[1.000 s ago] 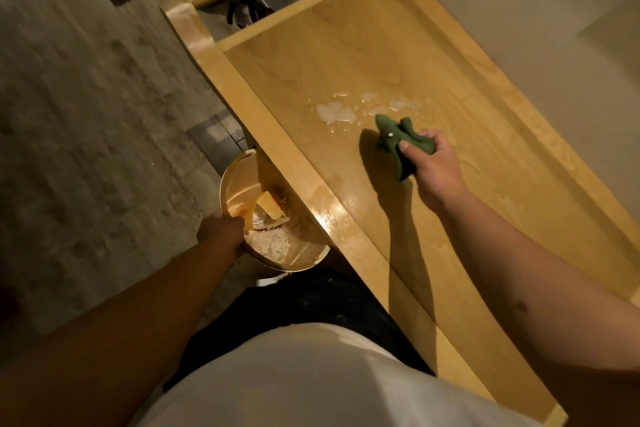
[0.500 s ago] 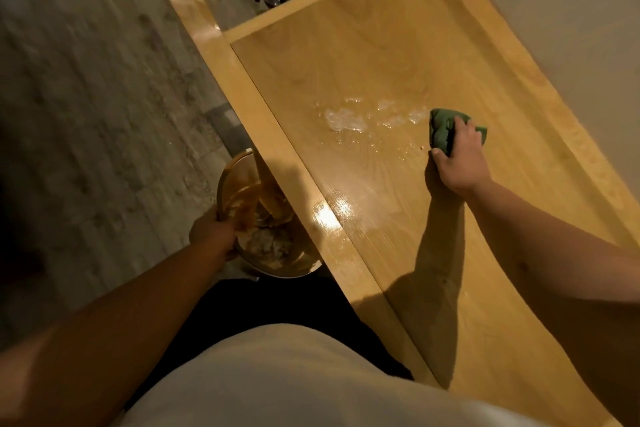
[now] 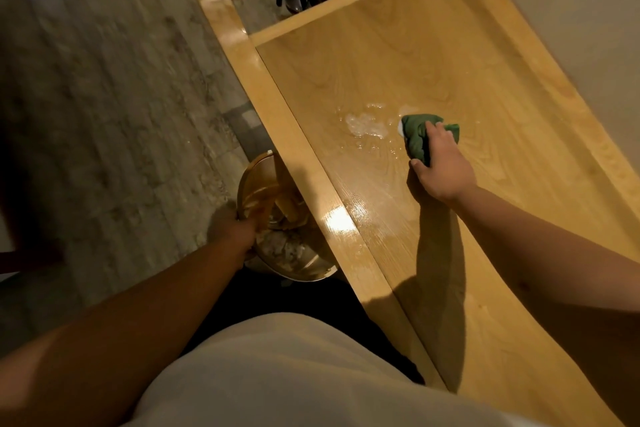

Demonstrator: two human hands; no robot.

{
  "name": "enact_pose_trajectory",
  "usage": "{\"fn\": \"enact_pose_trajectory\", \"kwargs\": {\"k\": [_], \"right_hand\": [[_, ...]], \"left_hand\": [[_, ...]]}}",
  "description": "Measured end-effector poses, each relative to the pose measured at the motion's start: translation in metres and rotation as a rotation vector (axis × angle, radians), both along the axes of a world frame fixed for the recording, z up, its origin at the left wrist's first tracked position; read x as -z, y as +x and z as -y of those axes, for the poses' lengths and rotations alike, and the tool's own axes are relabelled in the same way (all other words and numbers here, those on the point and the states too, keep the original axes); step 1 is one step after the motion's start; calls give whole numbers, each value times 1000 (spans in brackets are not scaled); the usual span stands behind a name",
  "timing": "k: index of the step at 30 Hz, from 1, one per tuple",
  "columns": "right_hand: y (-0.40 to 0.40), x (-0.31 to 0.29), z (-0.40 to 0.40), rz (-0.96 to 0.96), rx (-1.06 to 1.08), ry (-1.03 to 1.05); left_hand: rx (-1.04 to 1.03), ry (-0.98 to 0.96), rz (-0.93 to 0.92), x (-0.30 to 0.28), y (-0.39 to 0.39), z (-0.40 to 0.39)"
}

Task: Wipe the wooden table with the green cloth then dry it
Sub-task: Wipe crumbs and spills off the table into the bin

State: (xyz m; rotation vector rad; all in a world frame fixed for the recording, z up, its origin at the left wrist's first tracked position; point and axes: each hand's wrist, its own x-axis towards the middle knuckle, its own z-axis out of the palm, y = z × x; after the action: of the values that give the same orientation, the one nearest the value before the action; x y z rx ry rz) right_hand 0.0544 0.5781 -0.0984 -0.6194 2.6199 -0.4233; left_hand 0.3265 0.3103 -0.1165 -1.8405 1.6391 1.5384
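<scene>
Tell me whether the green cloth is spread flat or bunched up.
Bunched up. The green cloth sits crumpled in a wad under the right hand, on the wooden table beside the wet patch.

Grey stone-look floor (image 3: 104,97), plain beige wall (image 3: 554,10).

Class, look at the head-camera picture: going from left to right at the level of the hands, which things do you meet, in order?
Grey stone-patterned floor → left hand gripping the round brass-coloured bowl → glossy raised wooden edge of the table → foamy wet patch → crumpled green cloth → right hand gripping it → pale wall.
</scene>
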Motion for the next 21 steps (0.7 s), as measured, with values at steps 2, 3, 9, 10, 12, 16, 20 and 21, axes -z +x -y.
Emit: {"fn": "enact_pose_trajectory", "kwargs": {"k": [2, 3, 9, 10, 12, 16, 20, 21], "right_hand": [[8, 1, 8, 1, -29, -10], [13, 1, 11, 4, -43, -14], [36, 1, 31, 12, -128, -26], [41, 2, 34, 16, -137, -32], [52, 2, 43, 22, -160, -54], [74, 0, 62, 33, -258, -97], [97, -1, 79, 69, -328, -138], [104, 0, 84, 77, -334, -151]], "left_hand": [[1, -7, -3, 1, 1, 2], [-3, 0, -3, 1, 1, 3], [35, 11, 17, -4, 0, 3], [31, 16, 18, -5, -1, 3], [12, 30, 15, -6, -1, 3], [14, 9, 16, -8, -1, 2], [21, -3, 2, -6, 0, 3], [17, -10, -2, -5, 1, 3]]}}
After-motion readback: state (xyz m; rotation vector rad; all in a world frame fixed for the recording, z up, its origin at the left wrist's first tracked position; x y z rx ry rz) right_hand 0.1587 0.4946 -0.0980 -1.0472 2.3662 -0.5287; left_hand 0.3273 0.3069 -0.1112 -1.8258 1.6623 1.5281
